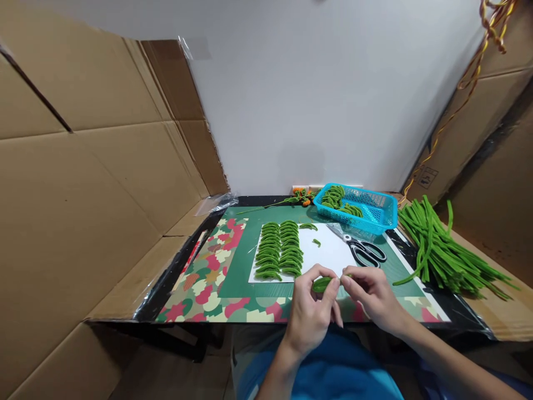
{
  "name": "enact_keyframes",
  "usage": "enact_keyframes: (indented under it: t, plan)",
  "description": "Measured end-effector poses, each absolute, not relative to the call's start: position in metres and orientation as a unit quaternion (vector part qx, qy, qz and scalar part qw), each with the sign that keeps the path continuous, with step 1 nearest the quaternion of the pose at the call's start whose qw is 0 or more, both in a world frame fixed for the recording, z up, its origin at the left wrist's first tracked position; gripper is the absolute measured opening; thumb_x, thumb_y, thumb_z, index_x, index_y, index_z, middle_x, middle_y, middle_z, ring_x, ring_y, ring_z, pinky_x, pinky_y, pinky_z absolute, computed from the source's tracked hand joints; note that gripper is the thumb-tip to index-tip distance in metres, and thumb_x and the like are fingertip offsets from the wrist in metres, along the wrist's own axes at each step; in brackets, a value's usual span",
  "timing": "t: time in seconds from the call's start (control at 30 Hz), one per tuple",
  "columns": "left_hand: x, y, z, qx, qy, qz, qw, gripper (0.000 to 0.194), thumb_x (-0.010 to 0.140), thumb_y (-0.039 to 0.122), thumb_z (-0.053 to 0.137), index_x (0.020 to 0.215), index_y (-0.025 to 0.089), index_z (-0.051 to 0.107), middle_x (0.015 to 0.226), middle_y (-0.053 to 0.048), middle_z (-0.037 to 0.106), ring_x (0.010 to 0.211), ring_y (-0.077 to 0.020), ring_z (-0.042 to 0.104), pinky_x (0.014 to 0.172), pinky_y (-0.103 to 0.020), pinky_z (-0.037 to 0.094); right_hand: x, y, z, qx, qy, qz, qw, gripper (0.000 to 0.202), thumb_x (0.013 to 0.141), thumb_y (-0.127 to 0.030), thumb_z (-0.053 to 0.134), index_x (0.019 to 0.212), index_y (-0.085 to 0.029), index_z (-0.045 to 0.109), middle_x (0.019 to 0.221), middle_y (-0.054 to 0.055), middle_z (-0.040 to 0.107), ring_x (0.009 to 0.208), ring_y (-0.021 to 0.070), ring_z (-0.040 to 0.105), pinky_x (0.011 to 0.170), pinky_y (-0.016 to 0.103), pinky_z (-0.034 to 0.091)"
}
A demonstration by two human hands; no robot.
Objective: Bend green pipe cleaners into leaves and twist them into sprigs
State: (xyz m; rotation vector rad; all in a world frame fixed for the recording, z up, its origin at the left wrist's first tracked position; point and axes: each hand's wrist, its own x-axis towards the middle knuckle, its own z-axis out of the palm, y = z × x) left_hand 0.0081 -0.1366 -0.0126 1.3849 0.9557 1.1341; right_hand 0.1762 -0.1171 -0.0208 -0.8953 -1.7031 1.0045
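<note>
Above the table's front edge, my left hand is closed around a green fuzzy leaf shape, apparently bent from pipe cleaner. Beside it, my right hand pinches the tip of that same leaf, its fingertips almost touching those of the left. Just beyond my hands lies a white sheet. Two columns of curved green leaf pieces are laid on its left part. A single curved piece and a small scrap lie apart from them. Black-handled scissors rest at the sheet's right edge.
A blue basket with more green pieces stands at the back right. Right of it lies a bundle of green pipe cleaners. Orange-tipped sprigs lie behind the green mat. Cardboard walls flank the table.
</note>
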Motion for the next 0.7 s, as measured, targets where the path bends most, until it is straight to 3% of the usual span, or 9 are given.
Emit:
enact_keyframes:
  t: [0.1, 0.2, 0.37, 0.43, 0.5, 0.57, 0.7]
  plan:
    - [0.010, -0.137, -0.008, 0.668, 0.433, 0.496, 0.347, 0.018, 0.104, 0.034, 0.058, 0.095, 0.019, 0.065, 0.087, -0.004, 0.066, 0.069, -0.0157, 0.068, 0.063, -0.025, 0.050, 0.173, -0.116, -0.021, -0.360, -0.536, 0.619, 0.447, 0.055, 0.092, -0.059, 0.066, 0.060, -0.023, 0.039, 0.053, -0.009, 0.028, 0.048, 0.0082, 0.022, 0.044, 0.023, 0.021]
    - [0.007, -0.135, -0.011, 0.735, 0.415, 0.489, 0.221, 0.012, 0.105, 0.020, 0.054, 0.098, 0.019, 0.064, 0.093, -0.005, 0.066, 0.088, -0.0182, 0.067, 0.080, -0.027, 0.050, 0.172, -0.116, -0.017, -0.340, -0.401, 0.748, 0.404, 0.053, 0.084, -0.055, 0.075, 0.064, -0.024, 0.038, 0.055, -0.012, 0.021, 0.049, 0.0061, 0.010, 0.043, 0.020, 0.015]
    - [-0.011, -0.127, -0.022, 0.849, 0.320, 0.417, 0.049, 0.024, 0.101, 0.006, 0.046, 0.111, 0.018, 0.064, 0.098, -0.008, 0.070, 0.080, -0.0189, 0.065, 0.073, -0.029, 0.047, 0.175, -0.118, -0.007, -0.299, -0.362, 0.820, 0.326, 0.053, 0.080, -0.054, 0.077, 0.065, -0.024, 0.036, 0.055, -0.014, 0.019, 0.049, 0.0056, 0.005, 0.042, 0.018, 0.012]
    - [-0.015, -0.126, -0.021, 0.867, 0.290, 0.405, -0.006, 0.029, 0.099, 0.003, 0.045, 0.114, 0.017, 0.065, 0.099, -0.009, 0.072, 0.075, -0.0190, 0.063, 0.071, -0.031, 0.045, 0.176, -0.118, -0.008, -0.298, -0.380, 0.809, 0.335, 0.053, 0.082, -0.055, 0.075, 0.066, -0.025, 0.034, 0.055, -0.013, 0.020, 0.050, 0.0063, 0.006, 0.042, 0.019, 0.012]
    - [-0.016, -0.127, -0.017, 0.856, 0.305, 0.415, 0.030, 0.023, 0.101, 0.008, 0.048, 0.110, 0.018, 0.067, 0.097, -0.009, 0.072, 0.077, -0.0187, 0.064, 0.071, -0.030, 0.045, 0.178, -0.117, -0.012, -0.294, -0.431, 0.773, 0.362, 0.054, 0.086, -0.058, 0.072, 0.065, -0.025, 0.034, 0.055, -0.012, 0.021, 0.049, 0.0071, 0.009, 0.043, 0.020, 0.014]
    - [-0.014, -0.130, -0.011, 0.812, 0.355, 0.435, 0.158, 0.013, 0.103, 0.020, 0.056, 0.099, 0.018, 0.068, 0.093, -0.007, 0.070, 0.080, -0.0181, 0.064, 0.073, -0.028, 0.046, 0.182, -0.116, -0.013, -0.292, -0.530, 0.701, 0.377, 0.054, 0.093, -0.060, 0.065, 0.064, -0.024, 0.038, 0.053, -0.011, 0.025, 0.048, 0.0078, 0.017, 0.044, 0.022, 0.018]
    - [-0.014, -0.131, -0.006, 0.659, 0.369, 0.404, 0.516, 0.039, 0.104, 0.048, 0.055, 0.085, 0.016, 0.064, 0.073, -0.001, 0.059, 0.060, -0.0127, 0.058, 0.057, -0.023, 0.043, 0.194, -0.115, -0.002, -0.333, -0.756, 0.464, 0.320, 0.047, 0.104, -0.049, 0.054, 0.069, -0.020, 0.050, 0.062, -0.004, 0.042, 0.058, 0.0109, 0.036, 0.055, 0.025, 0.028]
